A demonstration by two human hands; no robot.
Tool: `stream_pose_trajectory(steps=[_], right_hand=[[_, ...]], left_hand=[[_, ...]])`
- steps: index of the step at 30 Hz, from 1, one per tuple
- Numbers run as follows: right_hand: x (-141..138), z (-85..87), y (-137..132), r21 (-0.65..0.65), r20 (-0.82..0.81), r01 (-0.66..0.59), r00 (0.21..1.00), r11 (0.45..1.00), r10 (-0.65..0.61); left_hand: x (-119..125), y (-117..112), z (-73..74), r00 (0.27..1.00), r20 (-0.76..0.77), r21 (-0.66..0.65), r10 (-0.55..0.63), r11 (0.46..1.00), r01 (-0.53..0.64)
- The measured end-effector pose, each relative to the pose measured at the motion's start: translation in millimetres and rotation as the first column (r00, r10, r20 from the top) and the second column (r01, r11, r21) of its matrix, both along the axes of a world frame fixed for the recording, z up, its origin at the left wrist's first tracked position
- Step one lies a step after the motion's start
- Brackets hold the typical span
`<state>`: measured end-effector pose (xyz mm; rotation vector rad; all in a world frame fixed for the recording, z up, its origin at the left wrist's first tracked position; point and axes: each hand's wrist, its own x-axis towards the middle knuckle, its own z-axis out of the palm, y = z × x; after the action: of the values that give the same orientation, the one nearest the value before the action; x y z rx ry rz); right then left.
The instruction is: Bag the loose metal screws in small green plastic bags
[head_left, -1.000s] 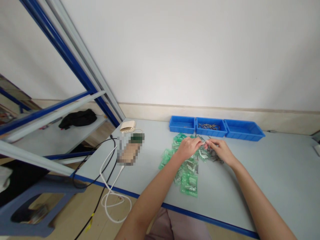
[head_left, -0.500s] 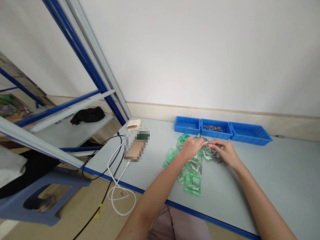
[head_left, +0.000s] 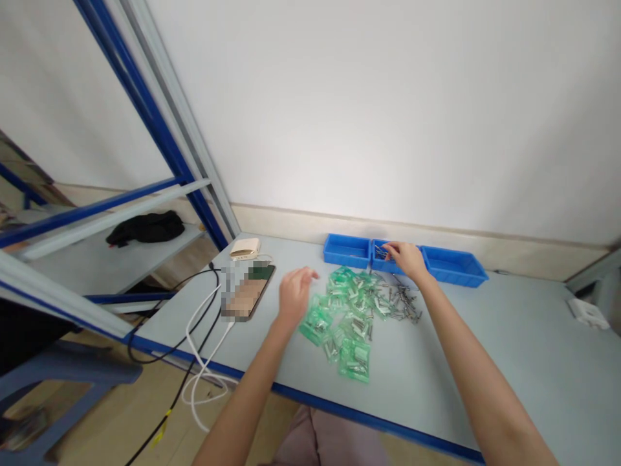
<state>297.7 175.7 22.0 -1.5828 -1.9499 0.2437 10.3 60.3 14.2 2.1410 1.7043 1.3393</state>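
Hovering in the head view over the middle of three blue plastic bins, the person's right hand (head_left: 407, 259) has its thumb and fingertips drawn nearly together; whether they grip anything cannot be told. That middle bin (head_left: 385, 265), with thin metal pieces inside, stands close to the back edge of a pale grey table (head_left: 543, 343) with a blue front edge. The left bin (head_left: 348, 259) and the right bin (head_left: 456, 275) stand on either side of it in a row.

The left hand (head_left: 294, 294) is above the table's left half, fingers loosely bent and apart, nothing visible in them. Beside it, towards the table's middle, lie clear green plastic packets (head_left: 355, 369) of small pale and metal parts, spreading towards the front edge. Loose silver screws (head_left: 405, 302) lie just right of them.

Near the table's back left corner sits a small cream box (head_left: 245, 248); in front of it is a partly blurred phone (head_left: 259, 298). A white cable (head_left: 224, 336) hangs over the front edge.

Behind rises a plain white wall (head_left: 339, 116). Left of the table are a blue and grey metal frame (head_left: 145, 110), a shelf holding black cloth (head_left: 145, 228), and a blue-grey plastic stool (head_left: 111, 372) on the floor.
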Motion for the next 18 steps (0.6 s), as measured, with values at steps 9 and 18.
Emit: stream_pose_trajectory(steps=[9, 18], right_hand=[[19.0, -31.0, -61.9, 0.115, -0.039, 0.063, 0.998, 0.991, -0.059], [7.9, -65.7, -106.3, 0.174, -0.042, 0.01, 0.999, 0.985, -0.003]], left_hand=[[-154.8, -82.3, -33.3, 0.897, -0.213, 0.006, 0.386, 0.919, -0.394], [-171.5, -86.9, -38.3, 0.865, -0.402, -0.039, 0.299, 0.939, -0.343]])
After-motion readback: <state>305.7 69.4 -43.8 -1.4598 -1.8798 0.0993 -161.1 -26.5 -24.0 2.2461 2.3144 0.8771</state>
